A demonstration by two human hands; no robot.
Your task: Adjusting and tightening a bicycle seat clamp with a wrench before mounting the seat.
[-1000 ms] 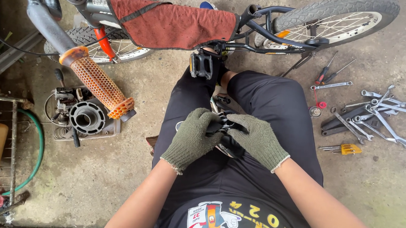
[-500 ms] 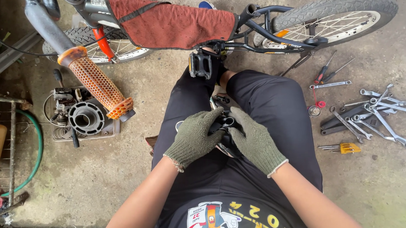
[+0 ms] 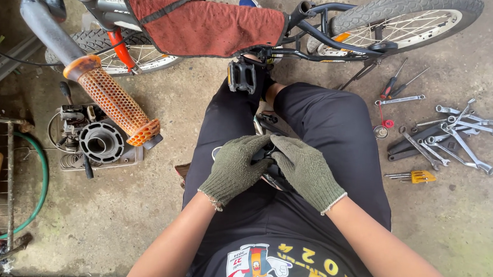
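Both gloved hands, left hand (image 3: 235, 169) and right hand (image 3: 306, 171), curl their fingers around a small dark metal part (image 3: 269, 156) in the lap, below the bicycle pedal (image 3: 242, 76); work looks midway, wrenches (image 3: 455, 132) right of the pedal

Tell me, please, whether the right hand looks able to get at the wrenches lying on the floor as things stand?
Probably yes, once freed. The wrenches lie on bare concrete on the right hand's own side, beyond the knee, with nothing over them. But that hand, like the left hand, is closed on a dark metal part in the lap.
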